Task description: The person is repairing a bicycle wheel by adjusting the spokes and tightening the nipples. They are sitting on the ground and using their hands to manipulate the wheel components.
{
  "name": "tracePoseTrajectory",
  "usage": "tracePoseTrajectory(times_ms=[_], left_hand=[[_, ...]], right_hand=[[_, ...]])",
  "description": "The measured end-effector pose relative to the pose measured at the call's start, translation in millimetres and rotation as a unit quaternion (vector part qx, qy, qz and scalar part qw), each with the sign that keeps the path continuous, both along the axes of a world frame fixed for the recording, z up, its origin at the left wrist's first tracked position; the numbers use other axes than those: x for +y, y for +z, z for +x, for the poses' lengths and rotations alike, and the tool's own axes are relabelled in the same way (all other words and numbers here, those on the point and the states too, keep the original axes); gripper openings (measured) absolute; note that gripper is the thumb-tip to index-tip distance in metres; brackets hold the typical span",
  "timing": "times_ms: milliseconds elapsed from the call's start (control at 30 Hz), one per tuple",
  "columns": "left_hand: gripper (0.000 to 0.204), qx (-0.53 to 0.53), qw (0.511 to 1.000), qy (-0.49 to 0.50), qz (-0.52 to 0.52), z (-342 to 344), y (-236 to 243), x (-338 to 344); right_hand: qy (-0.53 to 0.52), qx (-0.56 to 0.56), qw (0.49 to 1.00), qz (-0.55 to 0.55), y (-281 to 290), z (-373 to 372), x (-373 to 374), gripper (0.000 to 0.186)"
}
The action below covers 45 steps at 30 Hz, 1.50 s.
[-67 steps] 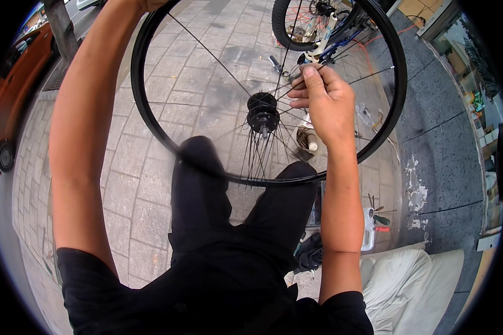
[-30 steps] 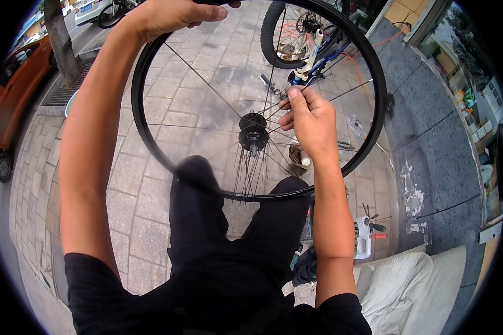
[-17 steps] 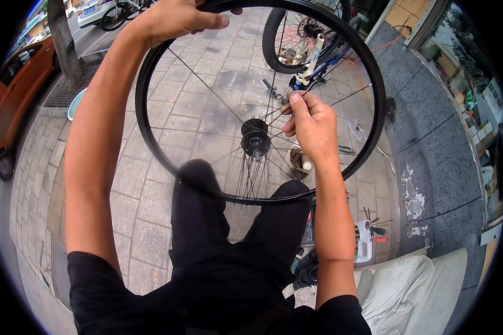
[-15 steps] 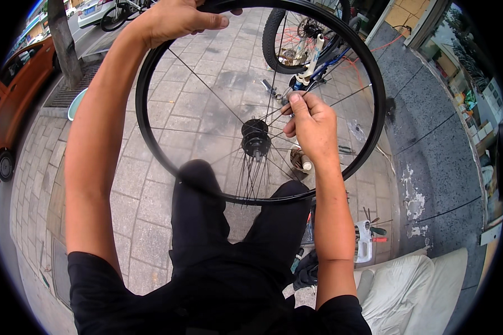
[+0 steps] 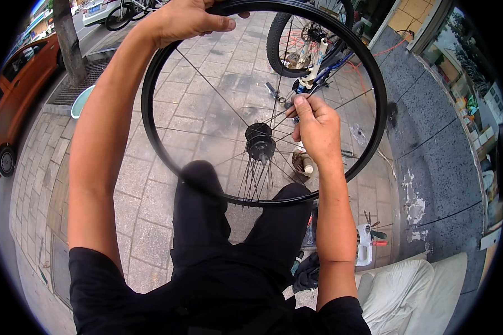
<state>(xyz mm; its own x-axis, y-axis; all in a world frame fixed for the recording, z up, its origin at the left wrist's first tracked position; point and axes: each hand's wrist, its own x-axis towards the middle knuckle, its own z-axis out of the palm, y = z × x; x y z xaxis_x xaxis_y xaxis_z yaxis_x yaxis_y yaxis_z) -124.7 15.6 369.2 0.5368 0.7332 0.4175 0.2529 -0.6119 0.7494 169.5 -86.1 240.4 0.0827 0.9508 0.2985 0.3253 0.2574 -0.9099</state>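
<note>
1 or more spokes (image 5: pixel 281 119), slanting up-right from the hub (image 5: pixel 260 142), are pinched by the nearer right hand (image 5: pixel 318 131); the rim (image 5: pixel 381 103) is gripped by the left hand (image 5: pixel 185 21).

Within the wheel rim (image 5: pixel 380 92), the widest passages are offered left of the hub (image 5: pixel 260 140), between sparsely set spokes (image 5: pixel 212 87). Below the hub, entry is obstructed by a dense spoke cluster (image 5: pixel 257 181), and the lower rim is closely backed by the trousered knees (image 5: pixel 198 174). Access is blocked at the upper left by the left hand (image 5: pixel 187 22) and at the right by the right hand (image 5: pixel 320 128) and its forearm (image 5: pixel 336 215).
</note>
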Motion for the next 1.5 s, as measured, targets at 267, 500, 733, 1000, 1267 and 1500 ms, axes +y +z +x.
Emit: tracePoseTrajectory(times_ms=[267,500,733,1000,1267,1500], left_hand=[[0.063,-0.007,1.000,-0.016,0.007,1.8,-1.5,7.2],[0.065,0.016,1.000,0.011,0.004,1.9,0.9,1.6],[0.066,0.011,1.000,0.000,0.003,1.1,-0.4,4.1],[0.064,0.013,1.000,-0.001,-0.001,0.2,0.4,2.7],[0.066,-0.007,1.000,-0.013,-0.011,1.9,-3.5,6.5],[0.067,0.001,1.000,-0.004,0.002,0.9,-0.1,1.8]], right_hand=[[-0.002,-0.010,1.000,0.009,-0.1,0.2,2.2,0.033],[-0.010,-0.001,1.000,-0.003,-0.2,-0.7,1.4,0.033],[-0.006,-0.004,1.000,-0.003,-0.2,-0.3,2.3,0.032],[-0.010,-0.005,1.000,-0.003,-0.9,0.1,3.1,0.031],[-0.009,-0.014,1.000,0.002,0.5,0.5,2.1,0.030],[-0.006,-0.001,1.000,0.008,-0.6,-0.9,2.7,0.031]])
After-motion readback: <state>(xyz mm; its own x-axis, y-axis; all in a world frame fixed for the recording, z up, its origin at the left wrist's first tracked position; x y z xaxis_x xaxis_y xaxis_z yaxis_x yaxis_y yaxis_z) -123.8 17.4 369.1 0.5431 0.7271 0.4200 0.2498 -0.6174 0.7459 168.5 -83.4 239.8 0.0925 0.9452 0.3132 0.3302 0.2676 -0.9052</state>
